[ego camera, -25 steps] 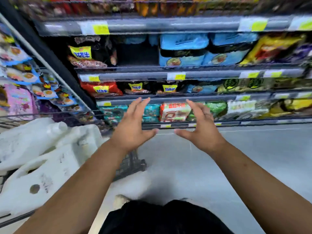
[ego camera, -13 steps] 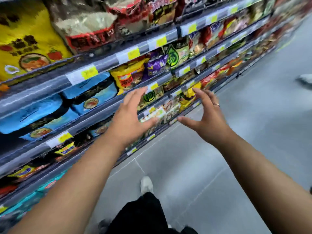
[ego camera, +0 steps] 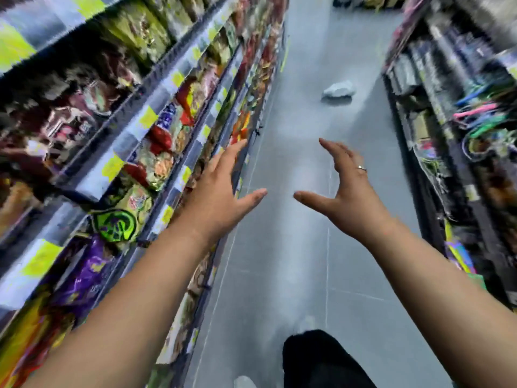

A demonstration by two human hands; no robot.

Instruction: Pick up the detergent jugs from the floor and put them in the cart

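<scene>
Right now the person stands in a shop aisle with both bare arms stretched out ahead at about the same height. The left hand [ego camera: 215,197] is spread, fingers straight and pointing up the aisle, thumb angled inward, and it holds nothing. The right hand [ego camera: 347,197] mirrors it, fingers a little bent and apart, thumb pointing toward the other thumb, and it too is empty. A thin ring [ego camera: 361,168] shows on one of its fingers. The two thumbs are near each other but apart.

Well beyond the hands, a pale detergent jug [ego camera: 338,89] lies on the grey floor [ego camera: 293,275], nearer the right side of the aisle. It is too blurred for me to make out its cap or handle.

Along the left runs a tall snack shelving [ego camera: 134,135] crammed with bright packets, with yellow price tags [ego camera: 147,117] on its edges. A darker rack [ego camera: 447,107] lines the right side, with coloured items hanging from it. Down low, a black trouser leg [ego camera: 316,359] and the tip of a light shoe [ego camera: 244,382] show.
</scene>
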